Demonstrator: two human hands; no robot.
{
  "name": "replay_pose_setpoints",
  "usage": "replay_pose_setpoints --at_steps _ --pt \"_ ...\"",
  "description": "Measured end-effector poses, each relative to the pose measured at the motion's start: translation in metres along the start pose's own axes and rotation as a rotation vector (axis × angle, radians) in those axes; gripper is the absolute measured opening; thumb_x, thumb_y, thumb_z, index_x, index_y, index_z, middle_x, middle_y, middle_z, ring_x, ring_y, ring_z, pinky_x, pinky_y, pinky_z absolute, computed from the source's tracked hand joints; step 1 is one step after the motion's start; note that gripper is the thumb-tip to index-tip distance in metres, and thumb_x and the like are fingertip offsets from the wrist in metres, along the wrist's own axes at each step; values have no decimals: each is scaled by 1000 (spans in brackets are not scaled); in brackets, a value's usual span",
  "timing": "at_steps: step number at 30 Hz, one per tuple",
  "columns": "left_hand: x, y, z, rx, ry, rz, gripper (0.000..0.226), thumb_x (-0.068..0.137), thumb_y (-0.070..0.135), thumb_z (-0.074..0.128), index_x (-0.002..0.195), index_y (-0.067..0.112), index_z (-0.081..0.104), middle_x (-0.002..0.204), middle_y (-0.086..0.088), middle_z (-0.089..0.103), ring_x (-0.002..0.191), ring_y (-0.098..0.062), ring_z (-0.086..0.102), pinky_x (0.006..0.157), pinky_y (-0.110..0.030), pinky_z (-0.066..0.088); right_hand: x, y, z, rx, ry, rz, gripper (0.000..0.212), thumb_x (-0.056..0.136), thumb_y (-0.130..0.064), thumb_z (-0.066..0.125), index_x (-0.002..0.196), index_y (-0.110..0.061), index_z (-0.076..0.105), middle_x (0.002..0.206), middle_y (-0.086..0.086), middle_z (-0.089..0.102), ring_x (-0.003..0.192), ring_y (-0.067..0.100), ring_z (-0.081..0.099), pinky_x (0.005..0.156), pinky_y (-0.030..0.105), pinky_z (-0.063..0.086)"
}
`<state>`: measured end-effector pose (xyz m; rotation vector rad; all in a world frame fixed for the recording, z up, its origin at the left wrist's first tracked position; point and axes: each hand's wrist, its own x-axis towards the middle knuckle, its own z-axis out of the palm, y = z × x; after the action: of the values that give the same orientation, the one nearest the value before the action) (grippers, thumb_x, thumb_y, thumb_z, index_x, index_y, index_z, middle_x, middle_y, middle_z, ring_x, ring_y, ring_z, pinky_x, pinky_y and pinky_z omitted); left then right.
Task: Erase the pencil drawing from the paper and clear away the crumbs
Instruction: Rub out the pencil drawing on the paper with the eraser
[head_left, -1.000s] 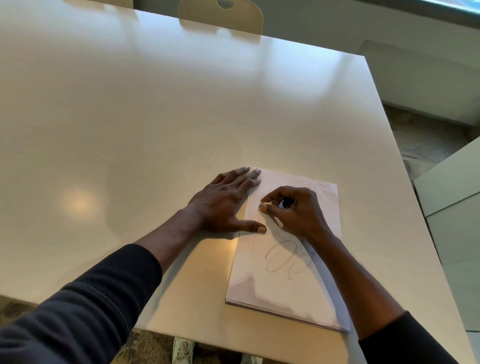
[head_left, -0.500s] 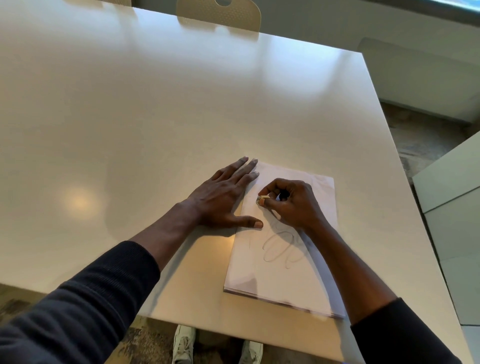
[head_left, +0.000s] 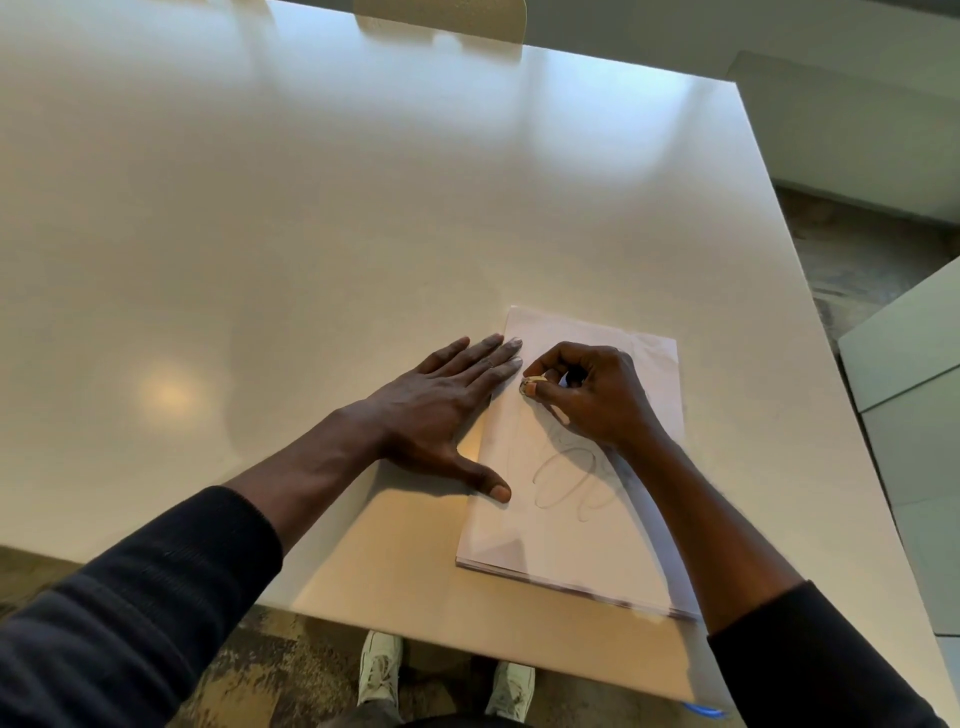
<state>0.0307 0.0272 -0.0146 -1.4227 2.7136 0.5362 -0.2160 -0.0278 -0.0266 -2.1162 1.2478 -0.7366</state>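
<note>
Pencil drawing (head_left: 566, 480), a set of looping strokes, sits in the middle of the top sheet of paper (head_left: 592, 540), and most of its lower loops read plainly, so I judge the erasing to be at an early or middle stage, with the crumb clearing not yet begun (no crumbs can be made out at this sharpness). The right hand (head_left: 592, 395) is curled shut around a small eraser (head_left: 529, 387), pinched between thumb and fingertips and pressed to the sheet just above the loops, where the strokes look fainter. The left hand (head_left: 441, 410) lies flat and spread, holding nothing, its palm on the desk (head_left: 311, 234) and its fingertips and thumb overlapping the paper's left edge to pin it. The paper appears to be a thin stack, lying near the desk's near edge and toward its right side; the stack's lower right corner comes close to that edge, so crumbs swept toward the person would likely fall to the floor (head_left: 291, 670) by the shoes (head_left: 382, 667). To the left and beyond, the desk is wide open for sweeping.
</note>
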Motion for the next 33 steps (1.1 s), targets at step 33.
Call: replay_pose_setpoints --at_steps 33 --pt "0 3 -3 7 -41 -42 148 66 104 53 169 23 -17 172 11 -34 154 -5 -39 132 -42 -14 -46 -19 8 47 -7 -78 16 86 -35 83 98 -25 81 82 -11 74 69 15 65 65 41 58"
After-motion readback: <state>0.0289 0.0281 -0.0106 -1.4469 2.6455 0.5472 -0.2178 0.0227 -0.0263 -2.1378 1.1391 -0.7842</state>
